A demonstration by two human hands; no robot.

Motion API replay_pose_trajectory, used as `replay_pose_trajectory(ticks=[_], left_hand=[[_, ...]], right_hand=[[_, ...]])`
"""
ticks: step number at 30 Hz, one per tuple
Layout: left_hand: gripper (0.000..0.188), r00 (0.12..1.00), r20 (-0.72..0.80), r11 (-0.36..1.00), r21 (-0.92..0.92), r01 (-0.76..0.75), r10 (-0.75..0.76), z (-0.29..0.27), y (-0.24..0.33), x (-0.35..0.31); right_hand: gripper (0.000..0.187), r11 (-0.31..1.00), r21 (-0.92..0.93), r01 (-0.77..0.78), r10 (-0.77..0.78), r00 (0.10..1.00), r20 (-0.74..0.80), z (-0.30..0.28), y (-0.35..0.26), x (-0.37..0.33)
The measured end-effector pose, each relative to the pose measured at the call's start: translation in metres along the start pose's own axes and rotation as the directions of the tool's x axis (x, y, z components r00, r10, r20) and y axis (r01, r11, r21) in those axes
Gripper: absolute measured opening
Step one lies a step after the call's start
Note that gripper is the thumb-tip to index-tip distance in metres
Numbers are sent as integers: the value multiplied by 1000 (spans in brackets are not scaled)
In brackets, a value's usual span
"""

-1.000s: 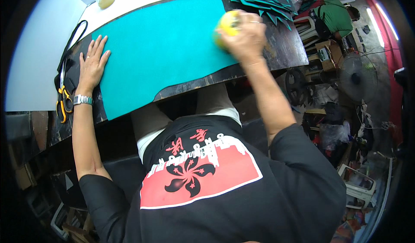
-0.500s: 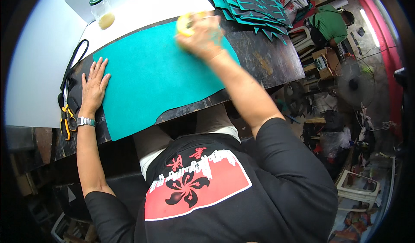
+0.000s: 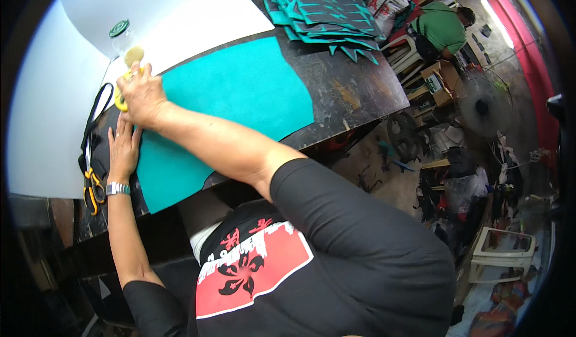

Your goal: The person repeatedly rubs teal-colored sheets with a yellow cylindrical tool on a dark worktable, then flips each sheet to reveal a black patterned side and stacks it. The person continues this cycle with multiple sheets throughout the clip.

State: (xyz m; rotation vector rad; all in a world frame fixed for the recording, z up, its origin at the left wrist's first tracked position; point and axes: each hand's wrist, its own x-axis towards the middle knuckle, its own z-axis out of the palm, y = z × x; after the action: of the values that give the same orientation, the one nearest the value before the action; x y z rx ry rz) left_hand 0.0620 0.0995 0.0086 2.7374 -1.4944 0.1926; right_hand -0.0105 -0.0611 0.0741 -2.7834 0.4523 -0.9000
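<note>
A teal sheet that looks like leather or fabric lies flat on the dark table. My right hand is closed around a yellow ring-shaped thing, mostly hidden by the fingers, at the sheet's far left corner. Just nearer to me, my left hand rests flat with fingers stretched at the sheet's left edge; its fingertips are partly hidden by the right hand. Beyond the right hand stands a clear jar with a green lid and something pale yellow in it.
Scissors with orange and black handles lie left of my left wrist, beside a black strap. A pile of teal and black cut pieces covers the table's far right. Past the table are a fan and a person in green.
My right hand has swept left across the sheet with the yellow thing, from its far right part to the far left corner. The left hand stays at the left edge.
</note>
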Motion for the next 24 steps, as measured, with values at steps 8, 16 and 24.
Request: replay_pose_trajectory(ticks=[8, 16, 24], left_hand=[[58, 997, -24, 985, -158, 67, -72, -6, 7, -3], [60, 993, -24, 981, -157, 111, -116, -12, 12, -3], [59, 988, -52, 965, -228, 130, -145, -13, 12, -8]], right_hand=[[66, 936, -204, -288, 282, 958, -57, -44, 173, 16], [74, 823, -306, -479, 428, 877, -219, -160, 246, -85], [117, 754, -322, -572, 502, 819, -277, -218, 266, -153]])
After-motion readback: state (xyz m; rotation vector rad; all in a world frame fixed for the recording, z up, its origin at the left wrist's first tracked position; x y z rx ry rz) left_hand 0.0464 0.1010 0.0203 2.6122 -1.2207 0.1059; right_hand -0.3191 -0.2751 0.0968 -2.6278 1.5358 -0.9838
